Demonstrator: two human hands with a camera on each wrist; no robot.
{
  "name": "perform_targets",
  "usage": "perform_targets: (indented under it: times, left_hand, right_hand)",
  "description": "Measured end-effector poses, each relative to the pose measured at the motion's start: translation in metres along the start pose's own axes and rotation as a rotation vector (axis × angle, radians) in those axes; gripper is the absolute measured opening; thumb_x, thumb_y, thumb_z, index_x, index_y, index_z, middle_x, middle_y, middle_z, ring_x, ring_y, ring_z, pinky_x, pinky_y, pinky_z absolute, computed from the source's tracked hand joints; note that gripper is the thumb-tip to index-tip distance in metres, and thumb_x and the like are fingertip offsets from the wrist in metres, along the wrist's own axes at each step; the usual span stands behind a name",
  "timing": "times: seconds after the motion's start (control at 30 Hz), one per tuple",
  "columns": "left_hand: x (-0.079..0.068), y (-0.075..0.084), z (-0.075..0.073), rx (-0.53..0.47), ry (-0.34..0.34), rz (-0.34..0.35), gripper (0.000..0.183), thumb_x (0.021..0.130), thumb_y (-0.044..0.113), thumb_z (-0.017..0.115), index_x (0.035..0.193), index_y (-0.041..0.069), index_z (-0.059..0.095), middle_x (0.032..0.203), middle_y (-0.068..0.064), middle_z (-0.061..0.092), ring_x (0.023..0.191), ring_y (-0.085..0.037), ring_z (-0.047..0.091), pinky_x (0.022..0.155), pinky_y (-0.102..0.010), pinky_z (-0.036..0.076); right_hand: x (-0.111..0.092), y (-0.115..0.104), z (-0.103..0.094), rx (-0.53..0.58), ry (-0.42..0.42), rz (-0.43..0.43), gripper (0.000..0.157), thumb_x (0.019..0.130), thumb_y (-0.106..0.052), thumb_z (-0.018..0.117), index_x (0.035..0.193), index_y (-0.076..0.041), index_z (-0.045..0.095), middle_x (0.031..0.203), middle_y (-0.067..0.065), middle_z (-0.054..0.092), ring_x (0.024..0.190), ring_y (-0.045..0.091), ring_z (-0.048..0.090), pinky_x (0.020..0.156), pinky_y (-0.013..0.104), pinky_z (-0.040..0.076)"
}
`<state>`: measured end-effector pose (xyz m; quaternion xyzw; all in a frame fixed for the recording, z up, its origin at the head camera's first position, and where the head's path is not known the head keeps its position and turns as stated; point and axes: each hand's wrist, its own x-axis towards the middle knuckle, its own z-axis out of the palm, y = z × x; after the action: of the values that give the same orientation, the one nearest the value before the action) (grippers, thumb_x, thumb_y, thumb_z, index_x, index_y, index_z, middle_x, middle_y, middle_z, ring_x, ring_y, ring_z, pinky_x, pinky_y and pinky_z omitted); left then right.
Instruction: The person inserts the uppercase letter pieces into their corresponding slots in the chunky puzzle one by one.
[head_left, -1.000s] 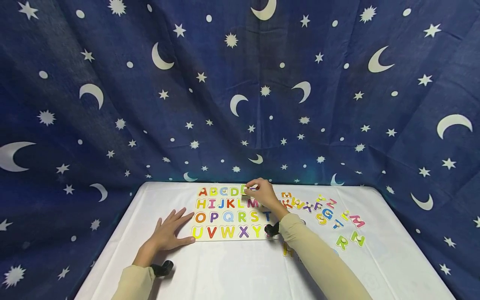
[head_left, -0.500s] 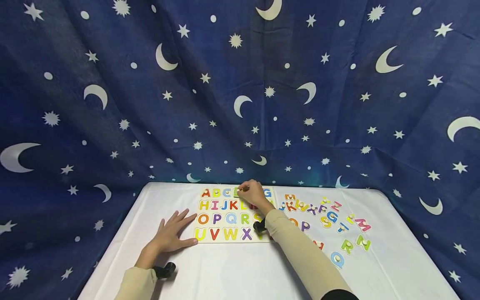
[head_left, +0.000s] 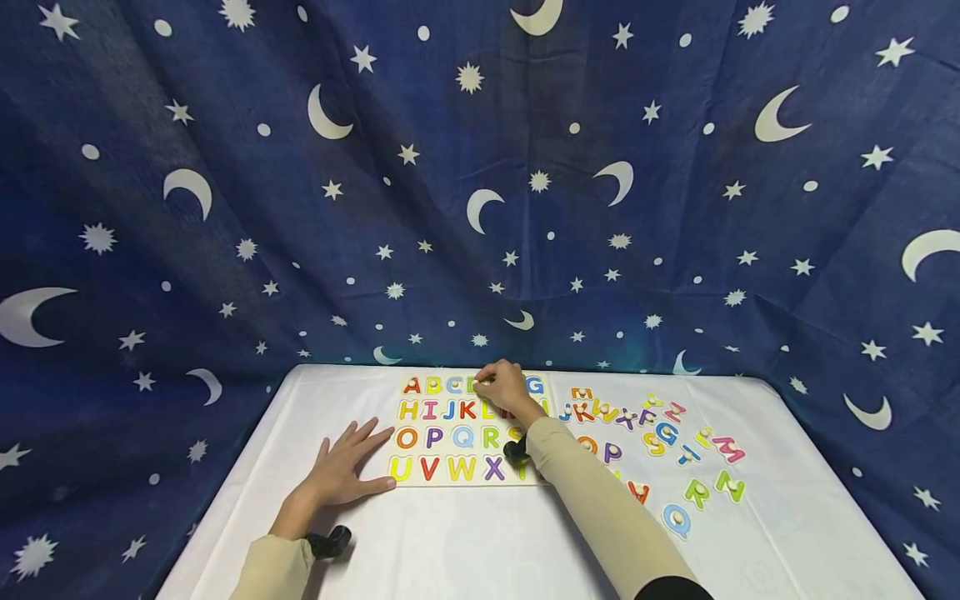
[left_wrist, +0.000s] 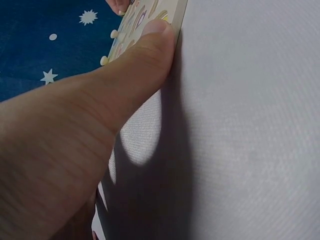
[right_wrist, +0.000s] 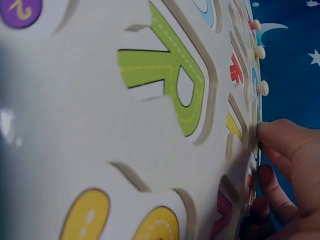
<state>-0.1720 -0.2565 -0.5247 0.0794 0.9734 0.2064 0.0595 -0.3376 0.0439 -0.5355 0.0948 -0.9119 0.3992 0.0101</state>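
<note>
A pale alphabet puzzle board (head_left: 442,422) lies on the table with rows of coloured letter recesses. My right hand (head_left: 508,393) is over its top row, thumb and fingertips pinching the green letter D puzzle piece (head_left: 471,387), which the fingers mostly hide. Knobbed letters A (head_left: 412,386), B (head_left: 433,386) and C (head_left: 454,386) sit in their recesses to its left. At the board's left side my left hand (head_left: 339,468) lies with fingers spread. In the left wrist view the left thumb (left_wrist: 150,50) touches the board's edge.
Loose knobbed letters lie right of the board, among them Q (head_left: 677,521), R (head_left: 697,493), M (head_left: 728,450) and G (head_left: 666,433). The right forearm covers part of the board and some letters. A dark blue star-patterned curtain (head_left: 420,208) hangs behind the white table (head_left: 450,542).
My right hand has moved left along the top row, bringing the green D from beside the D recess to over it. For the last half second it has barely moved. My left hand stays put.
</note>
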Motion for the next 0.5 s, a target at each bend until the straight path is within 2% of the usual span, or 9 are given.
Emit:
perform_targets:
  times: [0.17, 0.5]
  left_hand:
    - [-0.0005, -0.0006, 0.0001, 0.005, 0.005, 0.006, 0.095, 0.075, 0.063, 0.082, 0.154, 0.022, 0.050, 0.165, -0.016, 0.034, 0.153, -0.049, 0.018, 0.115, -0.080, 0.005]
    - [-0.0010, 0.0009, -0.0010, 0.004, 0.006, 0.006, 0.095, 0.074, 0.063, 0.083, 0.153, 0.022, 0.050, 0.165, -0.016, 0.034, 0.153, -0.049, 0.019, 0.115, -0.080, 0.005]
  right_hand:
    - [-0.0010, -0.0009, 0.0016, -0.010, 0.004, -0.001, 0.006, 0.087, -0.021, 0.083, 0.091, -0.018, 0.081, 0.104, 0.002, 0.068, 0.106, 0.028, 0.051, 0.100, 0.046, 0.040]
    - [-0.0023, 0.0002, 0.0013, -0.024, -0.008, -0.013, 0.008, 0.088, -0.024, 0.082, 0.095, -0.019, 0.081, 0.108, 0.002, 0.066, 0.100, 0.025, 0.049, 0.091, 0.042, 0.041]
